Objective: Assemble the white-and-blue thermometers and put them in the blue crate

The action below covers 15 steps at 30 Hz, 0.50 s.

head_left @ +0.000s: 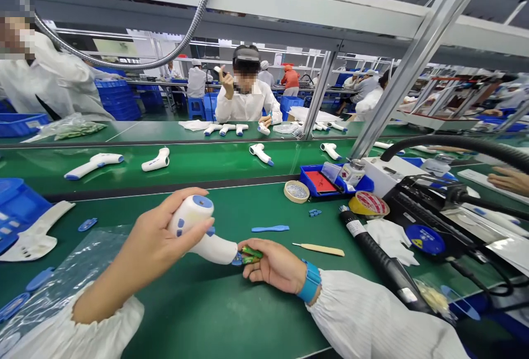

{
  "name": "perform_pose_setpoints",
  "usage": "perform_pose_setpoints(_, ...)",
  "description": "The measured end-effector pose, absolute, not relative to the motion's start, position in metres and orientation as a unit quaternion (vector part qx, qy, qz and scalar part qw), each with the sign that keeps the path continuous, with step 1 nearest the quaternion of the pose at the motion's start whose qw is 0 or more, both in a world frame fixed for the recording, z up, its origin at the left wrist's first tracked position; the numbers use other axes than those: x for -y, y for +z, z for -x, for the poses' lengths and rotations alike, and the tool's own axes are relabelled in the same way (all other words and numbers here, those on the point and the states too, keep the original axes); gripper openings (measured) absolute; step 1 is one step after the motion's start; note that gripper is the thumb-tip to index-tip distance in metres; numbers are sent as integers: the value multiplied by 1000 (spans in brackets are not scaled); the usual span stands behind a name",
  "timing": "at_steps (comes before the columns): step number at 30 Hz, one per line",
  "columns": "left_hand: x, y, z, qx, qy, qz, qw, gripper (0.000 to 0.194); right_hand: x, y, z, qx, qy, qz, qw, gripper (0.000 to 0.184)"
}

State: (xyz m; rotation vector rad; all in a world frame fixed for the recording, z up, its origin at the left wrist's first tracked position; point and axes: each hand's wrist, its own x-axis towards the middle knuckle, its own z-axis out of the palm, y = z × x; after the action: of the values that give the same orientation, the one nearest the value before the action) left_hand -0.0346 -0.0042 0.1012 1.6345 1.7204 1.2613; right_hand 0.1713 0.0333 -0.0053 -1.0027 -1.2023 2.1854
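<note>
My left hand [159, 232] is closed around the head of a white infrared thermometer [217, 248] with blue buttons and a blue end. The thermometer's handle tilts down to the right. At the open end of the handle, my right hand [275, 265] pinches green batteries [251, 254] with its fingertips; I cannot tell how far in they sit. A blue wristband [311, 282] circles my right wrist. Beyond my right hand, a blue pry tool [270, 229] and a tool with a pale handle [322, 250] lie on the green bench.
Several thermometers, one of them [261, 154], lie on the green conveyor [206, 163]. A blue parts tray [363, 183], a tape roll [368, 203] and a black cylindrical tool [372, 254] are at right. Plastic film [88, 254] and a white shell [39, 232] lie left. A co-worker [248, 100] sits opposite.
</note>
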Motion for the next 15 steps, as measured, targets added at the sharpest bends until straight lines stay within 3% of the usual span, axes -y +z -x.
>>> perform_pose_setpoints(3,3,98,45,-674,464,-519,247,49,-47,8,-184,528,722,390,218,26)
perform_pose_setpoints(5,0,88,48,-673,466,-472,326,55,-67,19,-192,603,646,417,214,26)
perform_pose_setpoints(9,-8,52,36,-618,464,-418,478,53,-119,26,-204,733,411,504,198,29)
perform_pose_setpoints(15,-6,16,10,-604,467,-377,525,44,-160,9,-210,813,96,566,94,30)
